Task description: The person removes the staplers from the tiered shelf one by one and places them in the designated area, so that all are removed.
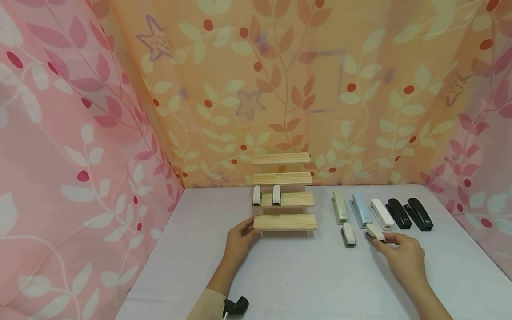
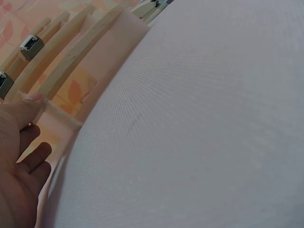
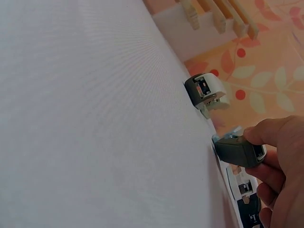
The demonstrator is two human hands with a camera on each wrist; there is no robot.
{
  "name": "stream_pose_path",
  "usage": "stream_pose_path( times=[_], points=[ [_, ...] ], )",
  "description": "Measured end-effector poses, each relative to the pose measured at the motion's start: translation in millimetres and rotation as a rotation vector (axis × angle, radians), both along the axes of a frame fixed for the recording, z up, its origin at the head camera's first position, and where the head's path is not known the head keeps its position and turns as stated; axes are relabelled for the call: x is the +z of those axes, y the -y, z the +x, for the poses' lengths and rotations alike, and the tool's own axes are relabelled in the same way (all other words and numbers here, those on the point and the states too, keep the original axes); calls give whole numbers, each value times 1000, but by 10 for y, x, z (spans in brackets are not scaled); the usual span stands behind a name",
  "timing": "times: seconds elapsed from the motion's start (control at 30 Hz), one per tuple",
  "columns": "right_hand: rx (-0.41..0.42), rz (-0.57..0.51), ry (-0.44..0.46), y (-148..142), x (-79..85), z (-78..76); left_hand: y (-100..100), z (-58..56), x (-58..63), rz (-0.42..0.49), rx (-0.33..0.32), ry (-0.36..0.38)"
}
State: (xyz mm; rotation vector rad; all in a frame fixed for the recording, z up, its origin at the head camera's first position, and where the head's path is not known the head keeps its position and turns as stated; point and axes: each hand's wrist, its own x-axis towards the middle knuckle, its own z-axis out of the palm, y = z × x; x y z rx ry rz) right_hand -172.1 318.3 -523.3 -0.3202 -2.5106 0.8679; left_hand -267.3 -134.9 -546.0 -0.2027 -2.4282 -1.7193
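Observation:
My left hand (image 1: 240,242) grips the left end of the lowest board of a tiered wooden rack (image 1: 285,222); its thumb is at the board's corner and the other fingers curl loosely below in the left wrist view. Two small white staplers, one at the left end (image 1: 257,195) and one near the middle (image 1: 276,195), stand on the board above. With thumb and fingers my right hand (image 1: 406,258) pinches a small white stapler (image 1: 376,233), whose dark base (image 3: 235,151) faces the right wrist camera. A similar small stapler (image 1: 349,234) stands on the table to its left.
Behind my right hand, larger staplers form a row: pale green (image 1: 340,208), light blue (image 1: 361,211), white (image 1: 382,214) and two black ones (image 1: 398,213). A white cloth covers the table (image 1: 296,280). Patterned curtains (image 1: 224,111) hang behind and at both sides.

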Motion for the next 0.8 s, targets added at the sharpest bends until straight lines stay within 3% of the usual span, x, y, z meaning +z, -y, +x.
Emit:
stream_pose_path(
  times=[0.5, 0.8],
  points=[
    [11, 29, 61, 1, -61, 6, -11, -6, 25, 19, 4, -33],
    [13, 25, 170, -13, -102, -23, -8, 0, 24, 26, -8, -38]
  ],
)
